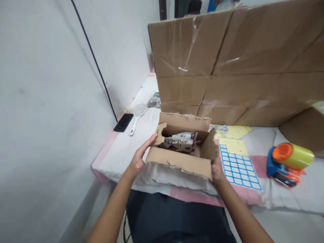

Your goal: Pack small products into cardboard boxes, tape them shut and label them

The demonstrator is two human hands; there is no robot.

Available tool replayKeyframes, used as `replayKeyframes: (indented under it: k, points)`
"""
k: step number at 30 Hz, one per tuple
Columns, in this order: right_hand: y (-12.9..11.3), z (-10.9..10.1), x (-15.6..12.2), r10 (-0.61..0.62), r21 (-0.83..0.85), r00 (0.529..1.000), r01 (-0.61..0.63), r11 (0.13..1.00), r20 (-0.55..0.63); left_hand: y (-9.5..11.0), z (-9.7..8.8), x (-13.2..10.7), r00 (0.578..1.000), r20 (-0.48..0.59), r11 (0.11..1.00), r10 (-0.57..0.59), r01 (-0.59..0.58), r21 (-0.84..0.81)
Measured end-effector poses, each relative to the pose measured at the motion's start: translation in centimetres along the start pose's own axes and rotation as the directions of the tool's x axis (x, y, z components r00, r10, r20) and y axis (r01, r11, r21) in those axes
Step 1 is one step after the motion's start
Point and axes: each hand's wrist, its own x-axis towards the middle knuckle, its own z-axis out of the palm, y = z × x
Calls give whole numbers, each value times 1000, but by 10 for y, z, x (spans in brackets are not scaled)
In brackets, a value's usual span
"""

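An open cardboard box (182, 162) with torn, ragged flap edges stands near the front edge of the cloth-covered table. White and brown printed packets (180, 143) lie inside it, their lower parts hidden by the box walls. My left hand (140, 157) grips the box's left side, fingers along the left flap and thumb lower down. On the opposite side, my right hand (217, 169) is against the right wall near the front corner, its fingers partly hidden behind the cardboard.
Large taped cardboard boxes (227, 67) form a wall behind. At right are a sheet of blue-bordered labels (239, 167) and a blue-orange tape dispenser (283, 172) with a yellow roll. A white hairbrush (138, 113), a black phone (123, 122) and a plastic bag (154, 101) lie left.
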Motion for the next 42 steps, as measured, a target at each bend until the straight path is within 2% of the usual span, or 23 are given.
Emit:
replayKeyframes:
  k: [2, 4, 5, 7, 9, 11, 14, 16, 17, 19, 21, 22, 24, 27, 29, 31, 33, 34, 35, 36, 37, 39, 42]
  points:
    - [-8, -5, 7, -85, 45, 995, 88, 995, -55, 3, 7, -6, 989, 70, 983, 129, -137, 124]
    - [-18, -8, 18, -114, 77, 990, 121, 990, -87, 8, 13, -4, 985, 49, 966, 166, -172, 193]
    - [-24, -9, 24, -100, 93, 991, 108, 990, -88, 12, 16, -1, 990, -11, 969, 142, -136, 206]
    - [-31, -9, 39, -43, 158, 995, 57, 986, -94, 19, 25, 8, 977, -212, 980, 28, 15, 198]
    - [-36, -8, 54, 31, 285, 995, -1, 958, -100, 26, 34, 18, 909, -403, 972, -105, 180, 153]
    - [-39, -8, 67, 102, 416, 989, -51, 908, -103, 33, 42, 27, 865, -472, 956, -168, 260, 137]
    - [-47, -12, 74, 93, 452, 992, -44, 891, -88, 47, 49, 35, 879, -470, 925, -78, 240, 294]
    - [-53, -18, 70, -15, 327, 998, 33, 944, -57, 60, 53, 35, 905, -418, 852, 74, 160, 498]
    - [-55, -20, 66, -77, 240, 996, 85, 967, -41, 66, 57, 34, 926, -348, 800, 148, 95, 592]
    - [-57, -24, 59, -171, 82, 985, 172, 982, -20, 76, 68, 31, 966, -134, 706, 222, -64, 705]
    - [-57, -27, 52, -215, -9, 976, 215, 977, -14, 82, 81, 29, 977, 53, 661, 207, -180, 729]
    - [-57, -29, 48, -218, -38, 976, 217, 975, -12, 83, 88, 28, 978, 97, 650, 187, -197, 734]
    - [-55, -38, 37, -200, -85, 979, 197, 977, -28, 83, 97, 28, 983, 110, 637, 149, -181, 750]
    - [-52, -63, 6, -156, -130, 972, 135, 982, -175, 84, 100, 29, 988, 104, 625, 115, -154, 766]
    - [-49, -90, -20, -133, -174, 931, 77, 982, -340, 87, 99, 32, 988, 125, 609, 96, -157, 778]
    - [-43, -122, -44, -116, -239, 836, -18, 971, -537, 92, 98, 36, 987, 148, 581, 69, -160, 798]
    - [-32, -157, -59, -114, -266, 678, -124, 956, -726, 97, 100, 41, 984, 171, 544, 37, -164, 823]
    - [-24, -174, -62, -97, -234, 595, -158, 959, -798, 99, 102, 43, 984, 176, 526, 23, -162, 835]
    - [-15, -191, -62, -38, -155, 538, -174, 972, -842, 101, 104, 45, 985, 173, 509, 13, -156, 847]
    - [-5, -206, -59, 62, -37, 521, -178, 983, -851, 102, 106, 47, 986, 166, 493, 7, -147, 857]
    - [4, -220, -54, 188, 101, 541, -185, 977, -820, 104, 108, 49, 988, 156, 480, 3, -138, 866]
    - [22, -241, -42, 384, 311, 618, -228, 923, -686, 105, 111, 50, 990, 141, 459, -3, -123, 880]
    - [40, -256, -23, 446, 294, 693, -336, 895, -566, 107, 114, 49, 991, 134, 447, -10, -115, 887]
